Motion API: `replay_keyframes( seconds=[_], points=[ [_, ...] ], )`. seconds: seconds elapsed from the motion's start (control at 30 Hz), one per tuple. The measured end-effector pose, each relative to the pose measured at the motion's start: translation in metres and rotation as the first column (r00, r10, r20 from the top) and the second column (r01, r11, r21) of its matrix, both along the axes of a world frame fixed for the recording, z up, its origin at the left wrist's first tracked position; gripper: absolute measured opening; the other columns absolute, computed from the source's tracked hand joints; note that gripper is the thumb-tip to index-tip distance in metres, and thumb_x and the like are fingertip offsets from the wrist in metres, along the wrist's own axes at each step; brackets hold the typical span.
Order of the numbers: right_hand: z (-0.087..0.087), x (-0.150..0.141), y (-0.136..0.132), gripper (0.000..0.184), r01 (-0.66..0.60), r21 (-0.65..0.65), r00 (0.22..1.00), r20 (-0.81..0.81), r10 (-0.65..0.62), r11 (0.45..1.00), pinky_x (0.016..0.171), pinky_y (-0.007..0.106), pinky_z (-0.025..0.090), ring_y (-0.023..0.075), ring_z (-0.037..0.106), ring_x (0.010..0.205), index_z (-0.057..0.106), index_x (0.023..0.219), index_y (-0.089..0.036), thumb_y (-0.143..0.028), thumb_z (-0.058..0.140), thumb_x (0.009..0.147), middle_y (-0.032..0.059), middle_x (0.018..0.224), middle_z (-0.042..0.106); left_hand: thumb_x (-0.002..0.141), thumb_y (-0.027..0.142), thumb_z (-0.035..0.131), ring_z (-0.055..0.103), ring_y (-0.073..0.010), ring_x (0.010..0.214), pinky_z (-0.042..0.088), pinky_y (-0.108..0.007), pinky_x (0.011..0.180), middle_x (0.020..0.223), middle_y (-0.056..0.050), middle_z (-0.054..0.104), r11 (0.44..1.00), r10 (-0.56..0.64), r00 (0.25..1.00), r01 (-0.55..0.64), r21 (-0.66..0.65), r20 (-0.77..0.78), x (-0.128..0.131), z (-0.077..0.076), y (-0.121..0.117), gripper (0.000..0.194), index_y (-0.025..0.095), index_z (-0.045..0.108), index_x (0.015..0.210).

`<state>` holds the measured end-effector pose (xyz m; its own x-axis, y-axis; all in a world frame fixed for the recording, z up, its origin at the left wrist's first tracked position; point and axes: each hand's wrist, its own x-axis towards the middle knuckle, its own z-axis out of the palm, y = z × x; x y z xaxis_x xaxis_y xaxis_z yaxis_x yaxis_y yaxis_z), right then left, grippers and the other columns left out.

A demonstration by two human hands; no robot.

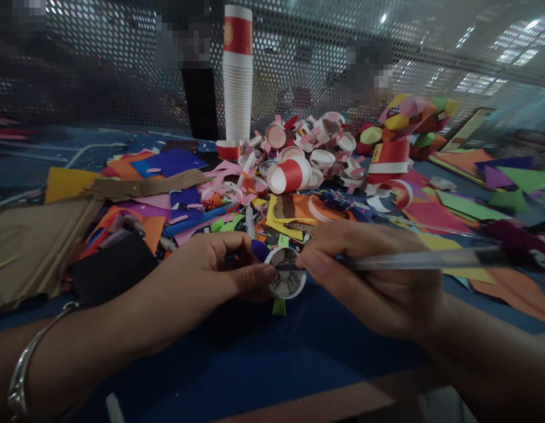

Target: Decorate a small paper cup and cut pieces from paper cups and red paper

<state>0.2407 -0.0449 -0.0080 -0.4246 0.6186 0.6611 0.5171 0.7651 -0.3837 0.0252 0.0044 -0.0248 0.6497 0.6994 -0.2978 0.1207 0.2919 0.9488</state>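
Blue table, a pen at the disc

Far behind the disc stand a mesh panel and a tall cup stack; closer behind it lie a heap of cut cups and a red cup on its side. Left of it are a black card and brown card; right of it, loose paper.

The disc, white-rimmed and marked with dark lines, sits between the hands, with a green fringe showing at its near edge. Whether it rests on the table is hard to tell. The left hand pinches its left rim, thumb on top; the right hand is closed around the pen, tip over the disc's face.

For clean lines, I would keep that rim pinch firm without squashing the wall, and hold the pen lightly. The thumb lies very near the tip, so turning the disc, rather than reaching around the thumb, should give clearer sight and fewer smudges
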Motion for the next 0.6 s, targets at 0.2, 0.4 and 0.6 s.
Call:
replay_keyframes(
  seconds=[0.2,0.4,0.6],
  points=[
    [-0.0003,0.0010,0.0005,0.015,0.046,0.009,0.999,-0.011,-0.046,0.999,0.057,0.023,0.048,0.0101,0.061,0.060,0.061,0.083,-0.019,-0.012,0.060,0.097,-0.0009,0.068,0.064,0.080,0.040,0.085,0.070,-0.0200,0.089,0.055,-0.032,0.085,0.084,-0.001,0.070,1.000,0.010,1.000,-0.010,-0.012,0.004,-0.0016,0.0004,-0.0010,0.032,0.017,0.064,0.087],
    [-0.0018,0.0043,0.0008,0.014,0.066,0.012,0.997,-0.032,-0.065,0.998,0.053,0.027,0.046,0.0120,0.059,0.056,0.061,0.083,-0.020,-0.014,0.061,0.095,-0.0002,0.068,0.064,0.079,0.038,0.085,0.070,-0.0195,0.088,0.055,-0.032,0.085,0.087,-0.002,0.071,1.000,0.022,1.000,-0.022,-0.007,-0.003,-0.0024,-0.0003,-0.0021,0.030,0.018,0.065,0.088],
    [-0.0023,0.0054,0.0019,0.016,0.064,0.028,0.997,-0.036,-0.063,0.998,0.052,0.026,0.046,0.0113,0.058,0.055,0.060,0.081,-0.021,-0.013,0.060,0.096,-0.0009,0.068,0.063,0.079,0.036,0.085,0.070,-0.0194,0.087,0.055,-0.031,0.084,0.086,-0.002,0.072,0.999,0.037,0.999,-0.037,0.013,-0.019,-0.0027,-0.0001,-0.0014,0.028,0.018,0.066,0.087]
  ],
)
